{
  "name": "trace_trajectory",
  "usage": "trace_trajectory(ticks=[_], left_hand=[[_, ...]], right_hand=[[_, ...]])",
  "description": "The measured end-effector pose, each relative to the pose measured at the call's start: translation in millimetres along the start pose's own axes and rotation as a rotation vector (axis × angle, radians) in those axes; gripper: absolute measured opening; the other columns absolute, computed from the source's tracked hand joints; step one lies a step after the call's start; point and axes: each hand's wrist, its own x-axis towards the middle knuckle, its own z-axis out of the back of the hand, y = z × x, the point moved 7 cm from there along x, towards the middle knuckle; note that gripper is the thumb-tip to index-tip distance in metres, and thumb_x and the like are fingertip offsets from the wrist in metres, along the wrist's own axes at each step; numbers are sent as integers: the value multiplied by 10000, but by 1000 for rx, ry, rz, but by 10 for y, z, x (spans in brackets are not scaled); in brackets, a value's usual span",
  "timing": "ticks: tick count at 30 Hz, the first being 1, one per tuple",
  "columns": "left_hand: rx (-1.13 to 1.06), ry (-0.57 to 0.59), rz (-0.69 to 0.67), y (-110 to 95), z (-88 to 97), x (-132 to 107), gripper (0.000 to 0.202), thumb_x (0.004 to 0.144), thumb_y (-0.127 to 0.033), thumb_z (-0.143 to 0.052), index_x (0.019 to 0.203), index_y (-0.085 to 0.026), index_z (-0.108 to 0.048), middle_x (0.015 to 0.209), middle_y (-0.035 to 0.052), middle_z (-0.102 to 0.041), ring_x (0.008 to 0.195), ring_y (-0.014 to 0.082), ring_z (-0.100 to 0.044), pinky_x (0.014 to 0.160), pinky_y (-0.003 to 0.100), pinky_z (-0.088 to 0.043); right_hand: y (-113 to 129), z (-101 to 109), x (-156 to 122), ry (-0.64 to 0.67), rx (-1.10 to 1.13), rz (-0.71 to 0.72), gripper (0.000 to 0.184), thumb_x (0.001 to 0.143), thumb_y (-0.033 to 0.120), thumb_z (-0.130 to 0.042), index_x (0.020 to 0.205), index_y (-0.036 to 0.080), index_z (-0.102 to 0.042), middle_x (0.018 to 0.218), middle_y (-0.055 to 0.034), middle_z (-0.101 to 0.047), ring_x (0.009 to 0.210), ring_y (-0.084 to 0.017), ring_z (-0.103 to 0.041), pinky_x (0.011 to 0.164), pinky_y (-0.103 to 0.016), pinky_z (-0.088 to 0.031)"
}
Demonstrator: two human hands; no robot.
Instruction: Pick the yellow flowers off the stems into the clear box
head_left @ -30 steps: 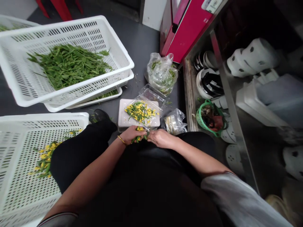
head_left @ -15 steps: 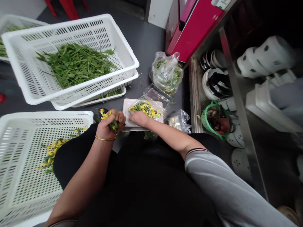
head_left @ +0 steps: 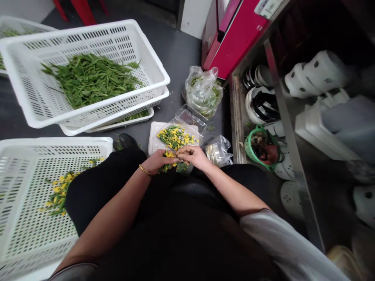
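Close together in front of my lap, both hands meet at the near edge of the white tray (head_left: 153, 139). My left hand (head_left: 158, 162) is closed around a bunch of yellow blossoms with green stalks (head_left: 169, 154); part of the bunch hangs below the fingers. Thumb and fingers of my right hand (head_left: 193, 156) are pinched together against the left fingertips. What they pinch is too small to make out. On the tray just beyond the hands lies a loose pile of yellow blossoms (head_left: 173, 136), partly under a clear plastic lid (head_left: 191, 117).
To the left, a white basket (head_left: 96, 143) holds more blossoms, and stacked white baskets (head_left: 152, 84) hold leafy greens (head_left: 96, 82). Beyond the tray sits a plastic bag of greens (head_left: 203, 91). A smaller clear bag (head_left: 219, 151), a green colander (head_left: 249, 146) and a metal shelf (head_left: 288, 128) are at right.
My left hand has moved right with its bunch to the tray's near edge. The right hand has left the pile on the tray and come back to meet it.
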Motion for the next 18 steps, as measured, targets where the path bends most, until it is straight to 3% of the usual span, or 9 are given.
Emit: trace_trajectory(ticks=[2, 4, 7, 10, 12, 14, 15, 18], left_hand=[[120, -29, -49, -22, -29, -7, 217, 569, -308, -758, 647, -131, -660, 511, 1, -548, 436, 88, -433, 428, 204, -333], [288, -53, -179, -120, -74, -26, 143, 577, -252, -742, 628, -140, -669, 530, 7, -567, 484, 96, -460, 471, 202, -353], [435, -17, -354, -251, -192, -82, 53, 597, -205, -711, 609, -162, -682, 602, 26, -616, 592, 121, -515, 574, 211, -398], [371, 83, -286, -223, -232, -115, 95, 598, -246, -716, 644, -168, -691, 614, 36, -626, 581, 128, -516, 557, 221, -401], [175, 129, -198, -199, -179, -139, 168, 596, -293, -721, 685, -156, -681, 602, 42, -612, 515, 116, -497, 492, 221, -381], [-111, 127, -199, -256, -77, -172, 226, 589, -342, -718, 691, -152, -650, 592, 40, -581, 457, 104, -471, 428, 220, -347], [-247, 107, -231, -306, -12, -187, 245, 576, -362, -720, 671, -155, -629, 587, 35, -560, 444, 101, -463, 406, 219, -333], [-495, 22, -311, -425, 151, -213, 283, 512, -369, -748, 593, -162, -573, 580, 19, -505, 453, 99, -457, 369, 206, -309]], right_hand=[[55, 68, -78, -115, -103, 72, 236, 671, 377, -688, 751, 157, -652, 668, 1, -608, 528, -74, -483, 501, -201, -404], [8, 92, -133, -127, -119, 31, 213, 650, 350, -699, 700, 154, -635, 636, 8, -588, 532, -75, -485, 500, -198, -398], [-281, 18, -198, 52, 148, -216, 279, 628, 402, -693, 705, 146, -612, 539, 28, -554, 409, -66, -434, 405, -201, -358], [-483, -5, -249, 246, 302, -335, 337, 620, 435, -677, 764, 136, -620, 545, 20, -584, 374, -62, -428, 386, -202, -360], [-538, 35, -237, 398, 81, -350, 289, 622, 365, -683, 793, 134, -651, 579, 10, -617, 411, -67, -473, 432, -200, -392], [-496, 131, -110, 456, -290, -279, 204, 621, 248, -684, 799, 149, -680, 648, 4, -655, 508, -85, -540, 523, -202, -426], [-424, 183, 12, 424, -456, -206, 173, 636, 206, -667, 801, 159, -687, 692, 2, -671, 570, -96, -567, 572, -204, -434], [-146, 265, 496, 150, -741, 11, 163, 765, 208, -557, 855, 169, -687, 848, -24, -692, 742, -125, -599, 687, -222, -432]])
